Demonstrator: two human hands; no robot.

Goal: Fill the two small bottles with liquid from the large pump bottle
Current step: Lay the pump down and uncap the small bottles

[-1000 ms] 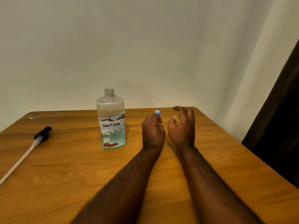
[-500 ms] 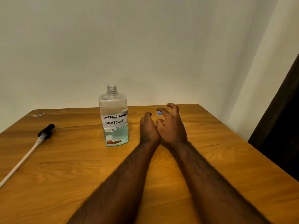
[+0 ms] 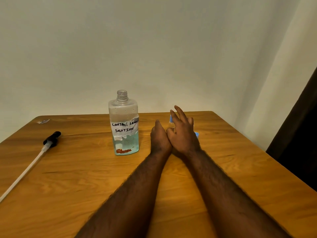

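Note:
The large clear bottle (image 3: 123, 124), labelled "contact lens solution", stands upright on the wooden table (image 3: 68, 177). Its neck is open and bluish liquid fills its lower part. Its black pump with a long white tube (image 3: 51, 140) lies on the table at the left. My left hand (image 3: 159, 136) and my right hand (image 3: 183, 133) press together right of the big bottle, around a small bottle whose blue cap (image 3: 171, 118) peeks out between them. The right hand's thumb and forefinger pinch at that cap, the other fingers spread upward. A second blue piece (image 3: 197, 134) shows just right of my right hand, mostly hidden.
A small scrap (image 3: 42, 121) lies at the table's far left corner. The wall stands close behind the table, and a dark curtain (image 3: 295, 134) hangs at the right beyond the table's edge.
My right hand has moved left from the second small bottle to the blue cap of the one at my left hand. Both hands now touch, and the view has shifted slightly.

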